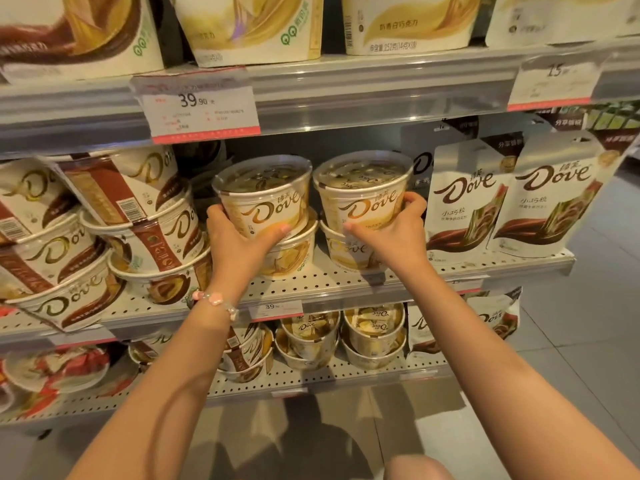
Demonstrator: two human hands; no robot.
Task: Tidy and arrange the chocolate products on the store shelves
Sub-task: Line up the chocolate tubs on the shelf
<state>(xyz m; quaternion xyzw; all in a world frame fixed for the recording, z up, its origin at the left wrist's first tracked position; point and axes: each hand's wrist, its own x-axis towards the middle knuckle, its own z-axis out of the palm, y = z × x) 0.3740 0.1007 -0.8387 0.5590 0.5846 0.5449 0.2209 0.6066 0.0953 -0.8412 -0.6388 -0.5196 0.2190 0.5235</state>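
Note:
Two stacks of cream-and-gold Dove chocolate tubs stand side by side on the middle shelf (311, 289). My left hand (239, 237) grips the top tub of the left stack (266, 195), thumb across its front and fingers round its left side. My right hand (391, 230) grips the top tub of the right stack (363, 192), fingers curled round its right side. Each top tub sits on a lower tub (294, 251) of the same kind. Both top tubs have clear lids and stand nearly upright.
Left of the stacks, brown-and-white Dove tubs (114, 220) lie tilted in a loose pile. Two Dove pouches (512, 199) stand to the right. More tubs fill the shelf above and the shelf below (346, 337). A price tag (201, 102) hangs from the upper shelf edge.

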